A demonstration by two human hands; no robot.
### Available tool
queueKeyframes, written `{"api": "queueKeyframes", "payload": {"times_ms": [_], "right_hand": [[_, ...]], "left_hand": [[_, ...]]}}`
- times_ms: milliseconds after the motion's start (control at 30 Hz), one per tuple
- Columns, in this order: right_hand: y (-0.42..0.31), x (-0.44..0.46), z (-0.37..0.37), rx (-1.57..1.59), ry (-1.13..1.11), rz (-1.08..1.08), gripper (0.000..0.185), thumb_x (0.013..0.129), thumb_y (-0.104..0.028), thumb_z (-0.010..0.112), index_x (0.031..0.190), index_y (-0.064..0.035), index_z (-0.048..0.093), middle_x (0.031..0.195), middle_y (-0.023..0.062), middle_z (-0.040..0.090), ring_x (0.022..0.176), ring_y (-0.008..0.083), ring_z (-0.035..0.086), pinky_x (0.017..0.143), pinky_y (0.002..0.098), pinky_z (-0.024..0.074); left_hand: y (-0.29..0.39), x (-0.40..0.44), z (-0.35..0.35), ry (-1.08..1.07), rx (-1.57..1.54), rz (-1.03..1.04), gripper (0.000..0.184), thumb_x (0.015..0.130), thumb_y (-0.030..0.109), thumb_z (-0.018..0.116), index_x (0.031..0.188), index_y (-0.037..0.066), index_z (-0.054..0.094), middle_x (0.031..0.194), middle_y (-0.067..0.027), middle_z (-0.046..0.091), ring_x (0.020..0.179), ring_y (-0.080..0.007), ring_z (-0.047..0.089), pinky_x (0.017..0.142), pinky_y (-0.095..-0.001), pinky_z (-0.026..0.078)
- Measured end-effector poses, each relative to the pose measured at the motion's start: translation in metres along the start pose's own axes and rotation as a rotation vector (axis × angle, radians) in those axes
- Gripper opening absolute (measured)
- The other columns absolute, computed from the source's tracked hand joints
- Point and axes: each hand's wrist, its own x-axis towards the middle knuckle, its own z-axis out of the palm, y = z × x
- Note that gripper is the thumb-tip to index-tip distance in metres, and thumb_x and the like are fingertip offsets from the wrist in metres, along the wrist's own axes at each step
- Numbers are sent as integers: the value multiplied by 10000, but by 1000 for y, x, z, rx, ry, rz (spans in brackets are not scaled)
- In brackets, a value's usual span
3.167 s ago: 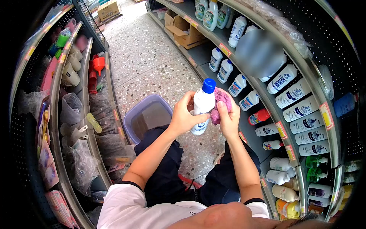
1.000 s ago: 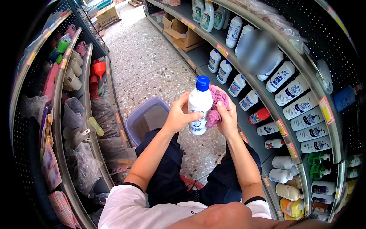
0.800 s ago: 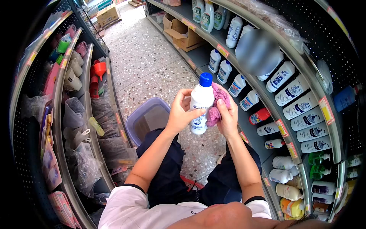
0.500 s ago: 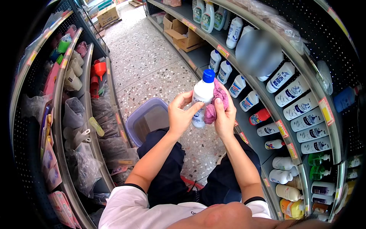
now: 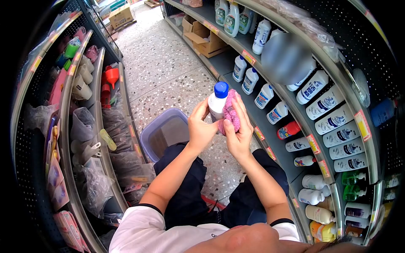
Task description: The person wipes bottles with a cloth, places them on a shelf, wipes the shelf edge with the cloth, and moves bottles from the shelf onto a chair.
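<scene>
A white bottle (image 5: 217, 104) with a blue cap is held up in front of me, over the floor of the aisle. Wrapped round its left side, my left hand (image 5: 201, 125) grips it with the fingers partly hidden behind. My right hand (image 5: 239, 128) is closed on a pink cloth (image 5: 230, 113) and presses it against the bottle's right side. The cloth and my hands cover most of the label.
A purple bin (image 5: 163, 130) stands on the speckled floor (image 5: 168, 63). To the right, shelves hold several white bottles (image 5: 264, 96) and a red bottle (image 5: 288, 129). A cardboard box (image 5: 206, 40) sits farther along. The left shelves carry a red funnel (image 5: 112, 76) and bagged goods.
Both hands have moved slightly left with the bottle and cloth. The bottle has turned and tilted, and the cloth now covers more of its front.
</scene>
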Motion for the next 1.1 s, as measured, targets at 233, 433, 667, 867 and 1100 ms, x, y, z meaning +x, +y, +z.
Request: {"api": "queueKeyframes", "payload": {"times_ms": [233, 433, 667, 867, 1100], "right_hand": [[-7, 0, -7, -275, -128, -290, 470, 765, -138, 710, 1216, -27, 632, 1356, 164, 552, 1303, 362, 469, 1049, 464, 344], [-10, 4, -10, -182, -69, -212, 438, 813, -113, 653, 1227, 22, 607, 1329, 231, 549, 1283, 372, 489, 1080, 468, 329], [-4, 9, -18, 74, -19, -12, 397, 869, -133, 603, 1229, 35, 598, 1296, 244, 569, 1265, 352, 514, 1078, 427, 357], [-4, 15, -28, 523, -55, 372, 391, 952, -221, 544, 1217, 62, 596, 1197, 132, 639, 1090, 178, 590, 983, 327, 430], [-1, 16, -35, 666, -63, 498, 396, 972, -254, 532, 1220, 50, 593, 1135, 98, 656, 1034, 148, 597, 938, 297, 443]], "left_hand": [[5, -1, -9, -59, -182, -164, 635, 712, -98, 710, 1313, -60, 511, 1245, -129, 593, 1140, -206, 598, 987, -329, 483], [12, 0, -12, -132, -232, -199, 624, 710, -35, 767, 1286, -63, 530, 1214, -119, 606, 1097, -176, 607, 968, -314, 485], [14, -1, -19, -262, -250, -213, 638, 700, -4, 802, 1276, -67, 535, 1210, -106, 583, 1114, -202, 596, 977, -339, 483], [9, -2, -23, -379, -267, -188, 674, 690, 67, 840, 1274, -71, 534, 1210, -109, 580, 1139, -218, 587, 1002, -364, 463], [14, -1, -23, -421, -346, -290, 727, 694, 110, 850, 1306, -65, 497, 1219, -111, 580, 1149, -216, 582, 1022, -361, 436]]}}
